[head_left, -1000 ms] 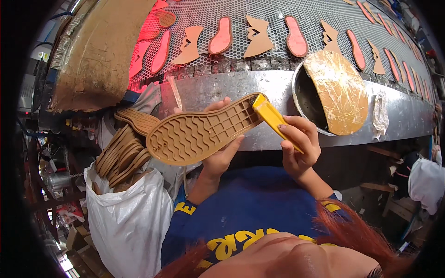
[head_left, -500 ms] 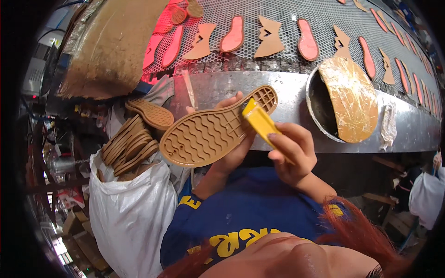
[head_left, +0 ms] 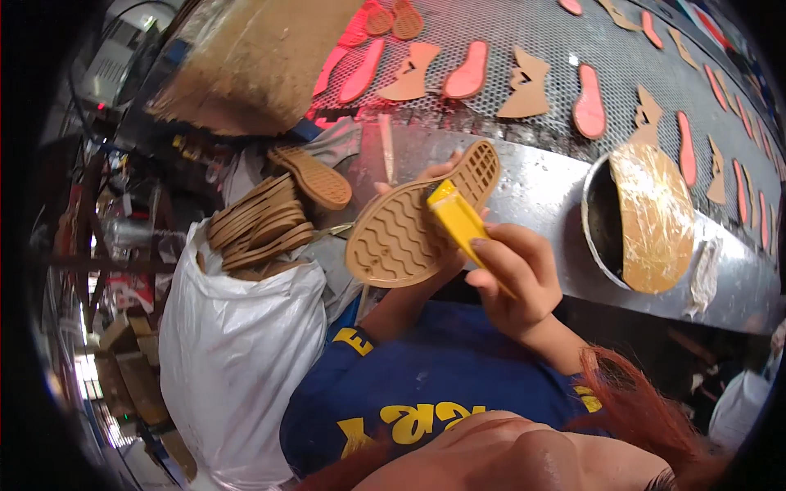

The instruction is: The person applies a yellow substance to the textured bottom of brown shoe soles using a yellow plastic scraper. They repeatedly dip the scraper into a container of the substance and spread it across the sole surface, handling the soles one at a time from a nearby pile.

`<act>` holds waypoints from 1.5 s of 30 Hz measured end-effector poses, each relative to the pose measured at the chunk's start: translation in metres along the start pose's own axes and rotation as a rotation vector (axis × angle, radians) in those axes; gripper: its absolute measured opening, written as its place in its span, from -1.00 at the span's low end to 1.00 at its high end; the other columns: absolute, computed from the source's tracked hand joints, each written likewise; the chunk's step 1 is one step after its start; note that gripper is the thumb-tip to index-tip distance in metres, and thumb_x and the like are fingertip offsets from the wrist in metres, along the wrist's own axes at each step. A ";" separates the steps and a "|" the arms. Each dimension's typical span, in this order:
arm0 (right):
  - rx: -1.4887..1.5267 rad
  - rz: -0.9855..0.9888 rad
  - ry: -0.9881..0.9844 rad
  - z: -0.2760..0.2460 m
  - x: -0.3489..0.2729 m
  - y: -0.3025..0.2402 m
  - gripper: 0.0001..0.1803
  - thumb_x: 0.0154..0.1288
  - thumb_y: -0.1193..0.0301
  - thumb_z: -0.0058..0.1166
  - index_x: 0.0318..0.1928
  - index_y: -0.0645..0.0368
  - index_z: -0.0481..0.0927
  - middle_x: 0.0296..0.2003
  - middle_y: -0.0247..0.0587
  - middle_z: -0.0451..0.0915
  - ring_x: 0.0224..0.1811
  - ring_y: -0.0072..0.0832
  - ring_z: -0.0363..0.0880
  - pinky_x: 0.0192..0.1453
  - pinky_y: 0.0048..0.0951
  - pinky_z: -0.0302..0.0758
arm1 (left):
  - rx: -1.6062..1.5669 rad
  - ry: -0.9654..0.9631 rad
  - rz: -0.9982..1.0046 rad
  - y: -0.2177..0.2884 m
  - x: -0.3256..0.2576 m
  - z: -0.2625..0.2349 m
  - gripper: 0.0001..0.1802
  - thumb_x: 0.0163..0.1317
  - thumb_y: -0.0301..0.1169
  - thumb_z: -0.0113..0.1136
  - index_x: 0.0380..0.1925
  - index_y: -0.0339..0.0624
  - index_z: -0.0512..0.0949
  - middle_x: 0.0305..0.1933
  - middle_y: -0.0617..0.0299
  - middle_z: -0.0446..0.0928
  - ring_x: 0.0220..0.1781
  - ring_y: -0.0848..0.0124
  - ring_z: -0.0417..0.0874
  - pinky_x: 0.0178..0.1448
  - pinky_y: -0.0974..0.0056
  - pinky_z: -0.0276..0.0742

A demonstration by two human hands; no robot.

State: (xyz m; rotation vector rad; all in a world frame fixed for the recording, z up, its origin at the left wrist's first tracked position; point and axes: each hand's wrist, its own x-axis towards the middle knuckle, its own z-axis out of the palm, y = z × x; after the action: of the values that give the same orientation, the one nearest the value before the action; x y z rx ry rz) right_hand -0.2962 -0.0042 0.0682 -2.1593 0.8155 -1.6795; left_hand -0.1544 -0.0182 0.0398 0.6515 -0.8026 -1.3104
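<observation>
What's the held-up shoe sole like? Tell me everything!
The sole is tan and looks like rubber. Its wide end has wavy ridges; its narrow end, a grid of square hollows. The left hand holds it from behind, tilted, by the metal table, narrow end upper right. A yellow tool in the right hand hides part of its middle; contact is unclear.

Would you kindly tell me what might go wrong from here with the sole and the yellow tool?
The yellow tool in the right hand might slip off the tan sole toward the left hand, whose fingers show at its far edge.

The stacked soles rise above the white sack and could slide out if bumped.

The pot is only partly covered, so something might drop in.
</observation>
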 end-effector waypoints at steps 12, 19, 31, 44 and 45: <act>0.093 -0.108 -0.026 0.012 0.012 -0.018 -0.57 0.13 0.19 0.21 -0.16 0.32 0.56 -0.21 0.06 0.48 -0.28 -0.26 0.56 -0.27 -0.44 0.56 | -0.083 -0.025 -0.089 0.009 -0.002 0.002 -0.35 0.33 0.13 -0.41 0.12 -0.17 0.28 0.23 0.10 0.28 0.21 0.32 0.33 0.32 0.15 0.16; 0.194 -0.182 -0.130 0.005 0.007 -0.020 -0.56 0.24 0.17 0.12 -0.08 0.32 0.52 -0.09 0.12 0.42 -0.11 -0.25 0.50 -0.11 -0.42 0.52 | 0.789 -0.098 0.176 0.006 -0.002 0.012 -0.56 0.39 -0.11 -0.21 0.07 -0.21 0.28 0.16 0.12 0.36 0.26 0.40 0.33 0.50 0.16 -0.15; 0.300 -0.178 -0.116 -0.001 0.008 -0.013 -0.72 0.36 0.29 -0.03 -0.20 0.31 0.44 -0.08 0.20 0.44 -0.10 -0.17 0.52 -0.08 -0.36 0.52 | 0.539 -0.346 0.146 -0.023 0.001 -0.016 -0.55 0.43 -0.11 -0.32 0.22 -0.02 0.17 0.25 0.24 0.29 0.33 0.47 0.22 0.52 0.08 -0.20; 0.391 0.017 0.140 -0.006 -0.003 0.009 -0.76 0.12 0.53 0.19 -0.27 0.23 0.38 -0.06 0.11 0.42 -0.08 -0.21 0.51 -0.02 -0.34 0.48 | 0.413 -0.344 0.007 -0.021 -0.004 -0.011 -0.28 0.10 -0.53 0.26 0.26 -0.14 0.15 0.25 0.15 0.28 0.32 0.37 0.27 0.45 0.17 0.05; 0.378 0.049 0.203 -0.006 -0.001 0.012 -0.76 0.12 0.53 0.20 -0.28 0.21 0.38 -0.07 0.08 0.42 -0.08 -0.23 0.50 -0.01 -0.35 0.47 | 0.385 -0.308 -0.002 -0.018 -0.005 -0.009 -0.26 0.10 -0.55 0.26 0.27 -0.15 0.14 0.25 0.13 0.27 0.32 0.36 0.27 0.43 0.21 0.11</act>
State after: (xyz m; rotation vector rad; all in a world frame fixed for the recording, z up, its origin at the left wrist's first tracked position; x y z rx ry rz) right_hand -0.3049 -0.0129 0.0626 -1.7253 0.5393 -1.8734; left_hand -0.1577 -0.0162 0.0199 0.7608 -1.3269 -1.2848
